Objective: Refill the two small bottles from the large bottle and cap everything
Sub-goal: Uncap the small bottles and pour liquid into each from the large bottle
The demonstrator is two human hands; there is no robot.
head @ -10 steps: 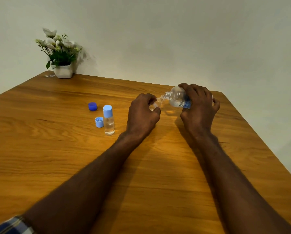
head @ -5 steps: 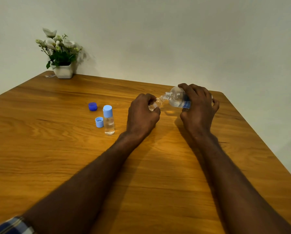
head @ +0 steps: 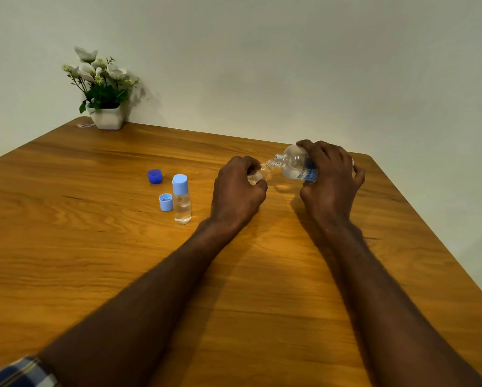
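My right hand (head: pixel 329 180) grips the large clear bottle (head: pixel 294 163), tipped on its side with its open neck pointing left. Its mouth meets the top of a small clear bottle (head: pixel 258 175), which my left hand (head: pixel 235 191) wraps around and mostly hides. A second small bottle (head: pixel 181 201) stands upright to the left, filled with clear liquid and wearing a light blue cap. Beside it on the table lie a loose light blue cap (head: pixel 165 202) and a dark blue cap (head: pixel 155 176).
A white pot of white flowers (head: pixel 105 90) stands at the far left corner of the wooden table (head: pixel 94 261), against the wall. The table's right edge runs diagonally close behind my right hand.
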